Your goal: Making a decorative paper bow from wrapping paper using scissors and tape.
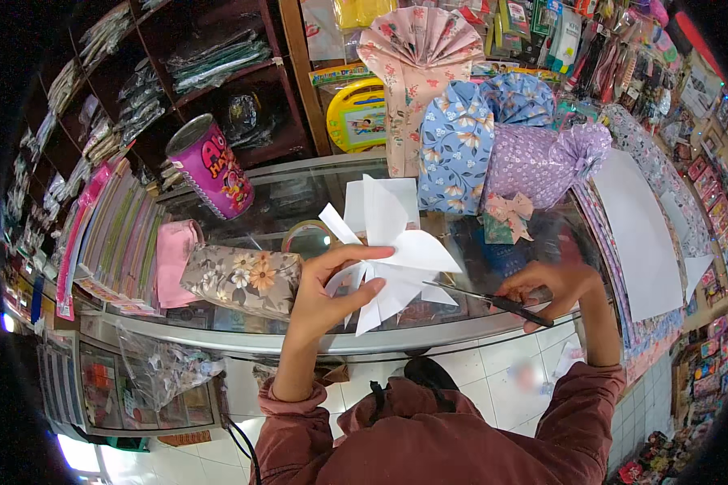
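My left hand (346, 285) pinches a folded white paper piece (394, 260) near its middle, between thumb and fingers. Its pointed flaps fan out on several sides above the glass counter (261, 212). To the right, my right hand (549, 291) grips a pair of dark scissors (515, 308). Their thin blades point left, and the tips reach the paper's right side; whether they touch it I cannot tell. Behind the folded piece lies a white sheet (352, 203) on the glass. A roll of tape (306, 233) rests left of it, partly covered.
A flower-patterned wrapped parcel (242, 276), pink cloth (176, 260) and a stack of books (121, 236) stand left. Behind is a purple can (212, 167). Blue (455, 151) and purple (522, 163) wrapped gifts stand at the back; large paper sheets (637, 236) lie right.
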Motion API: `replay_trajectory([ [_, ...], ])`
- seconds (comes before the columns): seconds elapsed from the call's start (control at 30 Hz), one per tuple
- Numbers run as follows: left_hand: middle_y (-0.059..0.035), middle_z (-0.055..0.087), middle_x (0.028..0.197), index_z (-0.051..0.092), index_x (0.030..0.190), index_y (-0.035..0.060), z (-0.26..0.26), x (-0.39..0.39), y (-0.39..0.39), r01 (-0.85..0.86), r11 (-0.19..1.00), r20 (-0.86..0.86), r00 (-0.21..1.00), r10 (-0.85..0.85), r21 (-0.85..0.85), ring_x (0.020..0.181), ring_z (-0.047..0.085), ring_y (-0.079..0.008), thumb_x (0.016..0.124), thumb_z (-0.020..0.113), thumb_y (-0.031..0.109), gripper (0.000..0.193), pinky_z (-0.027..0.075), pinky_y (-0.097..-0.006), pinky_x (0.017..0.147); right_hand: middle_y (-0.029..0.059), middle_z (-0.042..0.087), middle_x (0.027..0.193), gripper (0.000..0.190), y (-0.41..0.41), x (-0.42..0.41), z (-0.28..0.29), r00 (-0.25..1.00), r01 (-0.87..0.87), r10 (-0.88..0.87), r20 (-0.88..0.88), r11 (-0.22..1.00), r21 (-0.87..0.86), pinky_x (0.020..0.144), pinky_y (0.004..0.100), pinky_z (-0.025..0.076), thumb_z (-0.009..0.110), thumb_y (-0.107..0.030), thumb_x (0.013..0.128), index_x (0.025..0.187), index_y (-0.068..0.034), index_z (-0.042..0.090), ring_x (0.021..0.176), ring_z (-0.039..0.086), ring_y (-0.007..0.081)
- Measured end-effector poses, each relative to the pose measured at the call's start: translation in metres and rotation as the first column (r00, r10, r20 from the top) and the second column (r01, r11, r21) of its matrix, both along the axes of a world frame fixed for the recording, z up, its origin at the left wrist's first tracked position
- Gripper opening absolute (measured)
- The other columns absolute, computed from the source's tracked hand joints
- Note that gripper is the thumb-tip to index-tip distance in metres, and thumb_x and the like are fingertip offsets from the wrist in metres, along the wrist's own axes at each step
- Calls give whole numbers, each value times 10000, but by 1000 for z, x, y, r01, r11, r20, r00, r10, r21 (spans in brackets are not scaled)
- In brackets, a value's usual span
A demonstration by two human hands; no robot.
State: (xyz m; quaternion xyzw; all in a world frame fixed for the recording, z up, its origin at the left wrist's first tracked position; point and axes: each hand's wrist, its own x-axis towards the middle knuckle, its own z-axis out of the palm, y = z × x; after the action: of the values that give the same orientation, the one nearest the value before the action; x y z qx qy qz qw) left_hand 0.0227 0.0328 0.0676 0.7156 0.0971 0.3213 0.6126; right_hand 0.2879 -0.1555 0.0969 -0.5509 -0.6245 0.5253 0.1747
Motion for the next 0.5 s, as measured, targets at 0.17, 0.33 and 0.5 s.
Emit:
replay_trajectory([
  [0.17, -74, 617, 1043, 613, 1034, 16, -1, -1, 0, 66, 997, 9, 998, -66, -31, 991, 548, -131, 716, 649, -24, 322, 388, -266, 896, 19, 579, 852, 587, 2, 3, -1, 999, -24, 21, -42, 997, -78, 703, 234, 411, 794, -140, 618, 1135, -20, 541, 759, 503, 96],
  [0.33, -76, 612, 1048, 611, 1037, 18, -2, 2, -2, 78, 997, 7, 997, -78, -18, 991, 548, -136, 718, 657, -21, 325, 390, -269, 895, 63, 613, 846, 520, 6, -5, 4, 996, -94, 94, 7, 995, -30, 641, 242, 432, 745, -186, 698, 1112, 28, 514, 730, 538, 86],
  [0.5, -73, 603, 1063, 609, 1051, 23, -1, 4, -3, 86, 996, -6, 996, -86, 10, 997, 541, -133, 711, 663, -23, 347, 388, -269, 894, 51, 585, 782, 520, 10, -10, 3, 994, -94, 95, -50, 995, 13, 629, 240, 427, 756, -205, 690, 1086, 37, 520, 708, 532, 99],
])
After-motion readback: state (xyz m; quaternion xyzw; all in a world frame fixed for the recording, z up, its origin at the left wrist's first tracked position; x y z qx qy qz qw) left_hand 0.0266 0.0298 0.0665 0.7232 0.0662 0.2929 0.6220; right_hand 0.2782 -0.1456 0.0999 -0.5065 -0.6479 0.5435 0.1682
